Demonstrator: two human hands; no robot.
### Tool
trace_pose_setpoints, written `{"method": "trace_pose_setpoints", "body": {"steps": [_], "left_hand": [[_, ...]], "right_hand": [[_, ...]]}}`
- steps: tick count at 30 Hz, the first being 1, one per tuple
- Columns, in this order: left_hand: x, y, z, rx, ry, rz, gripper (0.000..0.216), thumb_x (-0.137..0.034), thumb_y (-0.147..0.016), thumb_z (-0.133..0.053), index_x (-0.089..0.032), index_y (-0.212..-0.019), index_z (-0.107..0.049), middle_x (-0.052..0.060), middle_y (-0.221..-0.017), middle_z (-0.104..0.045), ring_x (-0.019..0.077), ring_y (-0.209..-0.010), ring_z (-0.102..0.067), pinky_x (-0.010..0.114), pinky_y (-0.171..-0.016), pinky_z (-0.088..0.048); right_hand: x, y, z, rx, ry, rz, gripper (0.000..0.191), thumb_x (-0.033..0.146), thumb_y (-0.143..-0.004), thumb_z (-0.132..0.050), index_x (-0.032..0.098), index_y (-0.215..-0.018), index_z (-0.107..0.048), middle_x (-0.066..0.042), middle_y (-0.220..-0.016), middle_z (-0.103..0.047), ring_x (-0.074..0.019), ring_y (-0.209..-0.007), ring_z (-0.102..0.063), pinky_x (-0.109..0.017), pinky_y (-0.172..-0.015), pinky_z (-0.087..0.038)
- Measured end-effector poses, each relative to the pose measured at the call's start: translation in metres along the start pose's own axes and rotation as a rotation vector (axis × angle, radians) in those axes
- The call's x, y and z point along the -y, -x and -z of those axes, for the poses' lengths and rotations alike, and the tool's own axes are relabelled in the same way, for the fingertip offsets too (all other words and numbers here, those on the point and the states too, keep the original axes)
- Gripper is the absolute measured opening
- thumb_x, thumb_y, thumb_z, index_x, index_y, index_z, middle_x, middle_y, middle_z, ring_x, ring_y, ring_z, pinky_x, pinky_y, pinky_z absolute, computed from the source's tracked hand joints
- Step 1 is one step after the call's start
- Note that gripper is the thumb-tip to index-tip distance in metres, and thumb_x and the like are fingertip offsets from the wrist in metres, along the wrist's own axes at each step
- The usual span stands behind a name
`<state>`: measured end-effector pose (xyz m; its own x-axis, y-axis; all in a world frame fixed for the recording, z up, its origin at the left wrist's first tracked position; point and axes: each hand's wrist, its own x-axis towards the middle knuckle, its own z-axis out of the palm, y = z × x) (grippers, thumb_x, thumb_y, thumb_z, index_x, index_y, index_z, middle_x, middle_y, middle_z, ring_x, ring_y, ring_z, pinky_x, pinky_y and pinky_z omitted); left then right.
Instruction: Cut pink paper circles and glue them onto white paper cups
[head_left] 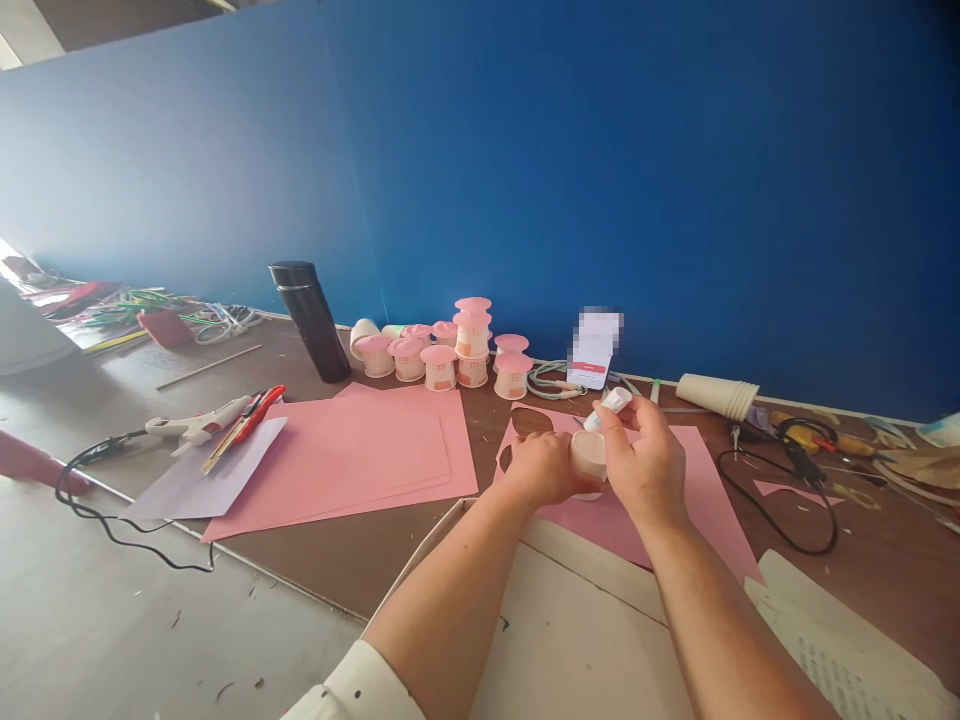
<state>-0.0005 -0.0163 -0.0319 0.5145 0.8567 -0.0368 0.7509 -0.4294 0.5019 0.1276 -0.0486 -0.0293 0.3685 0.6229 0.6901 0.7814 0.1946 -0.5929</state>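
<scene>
Left hand (pixel 536 468) curled round side of a paper cup (pixel 589 455), which sits between both hands, round end up. Right hand (pixel 651 465) pinching a white tube (pixel 607 408), fingers closed, near the cup. Pink sheet (pixel 705 500) beneath both hands; pink-topped cups (pixel 440 368) beyond the left, phone (pixel 590 368) beyond the right.

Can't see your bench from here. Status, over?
Left hand gripping paper cup. Right hand holding small white bottle close by. Pink sheet beneath, phone beyond.
</scene>
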Motion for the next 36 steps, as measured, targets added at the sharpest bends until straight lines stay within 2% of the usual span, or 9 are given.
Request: {"method": "trace_pose_setpoints", "body": {"steps": [4,11,20,23,28,32,36], "left_hand": [[0.0,-0.002,-0.001,0.006,-0.007,-0.002,0.055,-0.065,-0.066,-0.069,-0.023,-0.1,-0.061,0.008,-0.101,-0.07,0.0299,-0.101,-0.064,0.043,-0.093,-0.044],[-0.002,0.002,0.002,-0.002,-0.005,0.011,0.06,-0.067,-0.065,-0.068,-0.023,-0.104,-0.062,0.01,-0.106,-0.069,0.0324,-0.107,-0.062,0.046,-0.095,-0.044],[-0.002,0.0,0.0,0.014,-0.017,0.01,0.045,-0.056,-0.073,-0.065,-0.021,-0.101,-0.06,0.008,-0.104,-0.069,0.0288,-0.104,-0.063,0.045,-0.097,-0.042],[-0.001,-0.002,-0.001,0.01,-0.029,0.008,0.047,-0.057,-0.072,-0.065,-0.021,-0.102,-0.06,0.008,-0.104,-0.069,0.0294,-0.105,-0.063,0.046,-0.097,-0.042],[-0.001,0.0,0.002,0.006,-0.008,-0.001,0.058,-0.066,-0.067,-0.066,-0.022,-0.105,-0.06,0.008,-0.106,-0.069,0.0312,-0.106,-0.061,0.047,-0.097,-0.042],[-0.002,0.002,0.005,0.025,-0.007,0.001,0.062,-0.069,-0.067,-0.065,-0.022,-0.108,-0.06,0.009,-0.11,-0.068,0.0307,-0.107,-0.061,0.046,-0.096,-0.043],[-0.003,0.002,0.004,0.021,-0.043,0.003,0.062,-0.069,-0.069,-0.063,-0.021,-0.109,-0.059,0.01,-0.111,-0.068,0.0305,-0.106,-0.062,0.045,-0.096,-0.044]], "right_hand": [[-0.001,0.0,-0.004,0.059,0.051,0.051,0.026,0.041,-0.088,-0.058,0.021,-0.103,-0.065,-0.009,-0.095,-0.076,-0.0282,-0.088,-0.072,-0.04,-0.082,-0.051],[0.001,-0.002,0.001,-0.081,-0.002,-0.046,0.029,0.043,-0.088,-0.059,0.02,-0.105,-0.065,-0.01,-0.095,-0.076,-0.0283,-0.091,-0.071,-0.04,-0.081,-0.052],[0.006,0.003,-0.002,0.071,0.061,0.053,0.028,0.04,-0.088,-0.059,0.02,-0.105,-0.066,-0.011,-0.097,-0.076,-0.0298,-0.092,-0.071,-0.042,-0.085,-0.05],[0.011,0.004,0.0,0.096,0.003,-0.003,0.028,0.043,-0.087,-0.06,0.021,-0.103,-0.067,-0.01,-0.095,-0.076,-0.0285,-0.088,-0.071,-0.039,-0.078,-0.051],[0.02,0.005,0.016,-0.059,-0.136,-0.157,0.035,0.05,-0.087,-0.059,0.02,-0.103,-0.066,-0.01,-0.095,-0.076,-0.0273,-0.087,-0.07,-0.039,-0.078,-0.05],[0.021,0.01,0.025,0.044,-0.114,-0.125,0.035,0.052,-0.086,-0.059,0.021,-0.101,-0.065,-0.009,-0.096,-0.076,-0.0285,-0.092,-0.069,-0.039,-0.077,-0.05],[0.018,0.015,0.024,0.148,-0.093,-0.084,0.033,0.05,-0.087,-0.058,0.021,-0.102,-0.064,-0.01,-0.097,-0.076,-0.0282,-0.09,-0.069,-0.038,-0.076,-0.051]]}}
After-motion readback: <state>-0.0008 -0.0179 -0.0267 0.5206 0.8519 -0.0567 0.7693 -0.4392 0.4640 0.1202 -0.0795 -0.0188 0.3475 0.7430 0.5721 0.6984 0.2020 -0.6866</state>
